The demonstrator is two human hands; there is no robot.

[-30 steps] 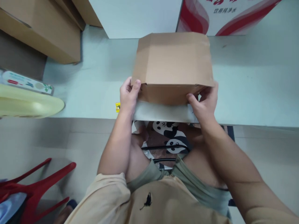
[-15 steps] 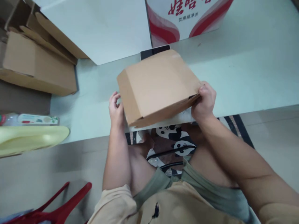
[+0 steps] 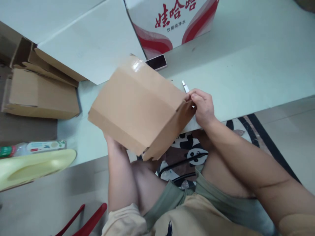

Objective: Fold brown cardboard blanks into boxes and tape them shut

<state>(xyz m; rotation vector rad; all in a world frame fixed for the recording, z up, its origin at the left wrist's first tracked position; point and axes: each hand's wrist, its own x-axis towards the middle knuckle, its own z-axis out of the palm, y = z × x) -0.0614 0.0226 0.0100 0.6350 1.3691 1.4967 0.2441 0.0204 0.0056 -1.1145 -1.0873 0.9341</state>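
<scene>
A brown cardboard box is tilted above the table's front edge, with a strip of shiny tape on its far flap. My right hand is closed on its right corner, thumb on top. Most of my left hand is hidden beneath the box's left side; its fingers do not show, so I cannot tell how it bears on the cardboard. Just beyond my right hand a small white-and-silver tool lies on the table, and a dark-screened phone rests behind the box.
At the back stand a white carton with red print and a large white box. Brown cartons are stacked at left. Nearer are a pale yellow plastic piece, a bottle and a red chair below the table.
The box has turned and shifted left and nearer to me, its taped flap now showing. My left hand has gone under it. The small tool and more of the phone have come into view.
</scene>
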